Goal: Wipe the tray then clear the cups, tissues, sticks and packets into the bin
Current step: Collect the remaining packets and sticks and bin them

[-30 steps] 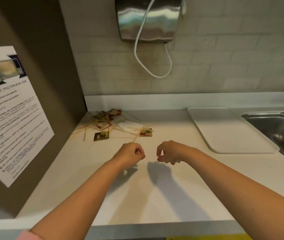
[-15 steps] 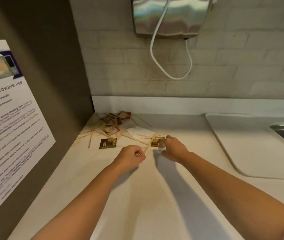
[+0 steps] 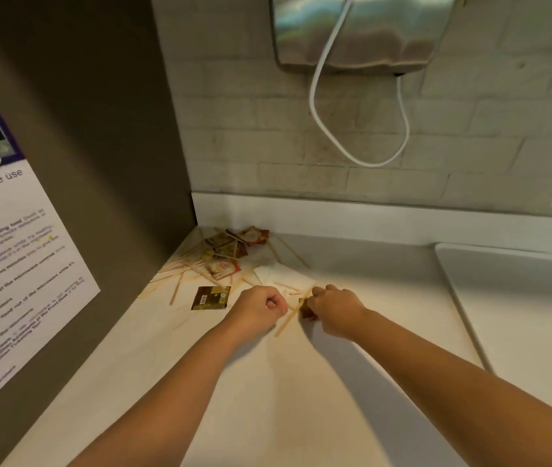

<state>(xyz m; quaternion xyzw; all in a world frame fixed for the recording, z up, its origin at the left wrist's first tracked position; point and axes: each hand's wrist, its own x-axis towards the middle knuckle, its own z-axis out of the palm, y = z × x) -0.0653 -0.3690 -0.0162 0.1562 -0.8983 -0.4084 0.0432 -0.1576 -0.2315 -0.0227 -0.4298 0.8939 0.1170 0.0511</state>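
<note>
Several packets [image 3: 231,251] and wooden sticks [image 3: 180,264] lie heaped in the counter's back left corner, with a white tissue [image 3: 284,278] beside them. A dark gold packet [image 3: 211,297] lies flat, apart from the heap. My right hand [image 3: 337,310] pinches a small packet [image 3: 305,308] at the tissue's near edge, where a stick [image 3: 286,320] lies. My left hand [image 3: 259,310] is a curled fist just left of it, holding nothing I can see. The white tray [image 3: 520,315] lies on the counter at the right.
A brown cabinet side [image 3: 82,146] with a microwave notice [image 3: 8,251] walls off the left. A steel dispenser [image 3: 359,32] with a looping white cable [image 3: 362,160] hangs on the brick wall above. The pale counter [image 3: 268,399] stretches toward me.
Both hands moved forward to the litter. My right hand reached the small packet by the tissue and now pinches it. The view shifted left, so the sink left the frame.
</note>
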